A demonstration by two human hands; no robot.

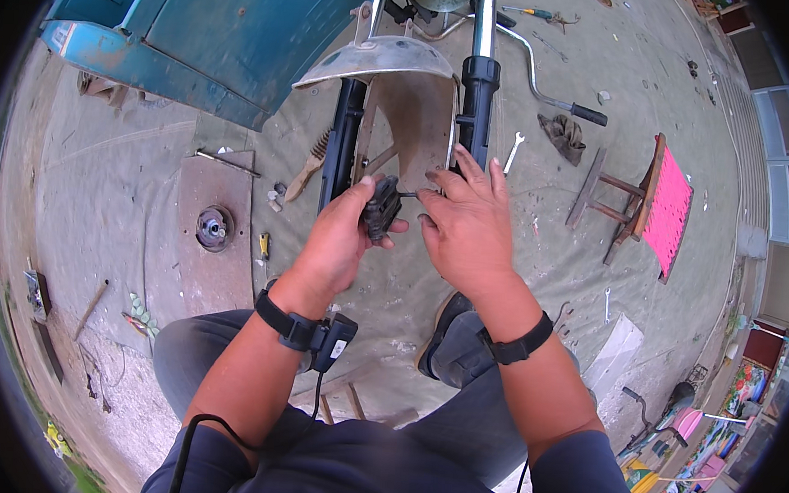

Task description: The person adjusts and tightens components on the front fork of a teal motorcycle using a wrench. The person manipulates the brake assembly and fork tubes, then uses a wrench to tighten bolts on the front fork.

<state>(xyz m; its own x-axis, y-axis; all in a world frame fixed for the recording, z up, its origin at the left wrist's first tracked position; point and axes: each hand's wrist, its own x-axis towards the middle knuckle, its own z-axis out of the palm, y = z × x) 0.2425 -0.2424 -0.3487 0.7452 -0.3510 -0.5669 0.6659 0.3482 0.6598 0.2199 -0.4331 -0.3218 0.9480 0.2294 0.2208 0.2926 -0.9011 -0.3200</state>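
My left hand (344, 233) grips a dark, grimy metal part (381, 208), which looks like a brake caliper, between thumb and fingers. From its right side a thin dark rod (407, 194) sticks out. The index fingertip of my right hand (467, 217) meets the rod's outer end, its other fingers spread; whether the rod is pinched is hidden. Just beyond stand the left fork leg (344, 131) and right fork leg (478, 96) of a vehicle, with no wheel between them. A worn metal mudguard (386, 56) arches between the legs.
A blue body panel (204, 38) rises at upper left. On the ground lie a wire brush (308, 170), a metal plate (209, 289) bearing a round hub part (214, 229), a screwdriver (264, 246), a spanner (514, 152) and a dark rag (564, 138). A pink-seated stool (667, 216) lies at right.
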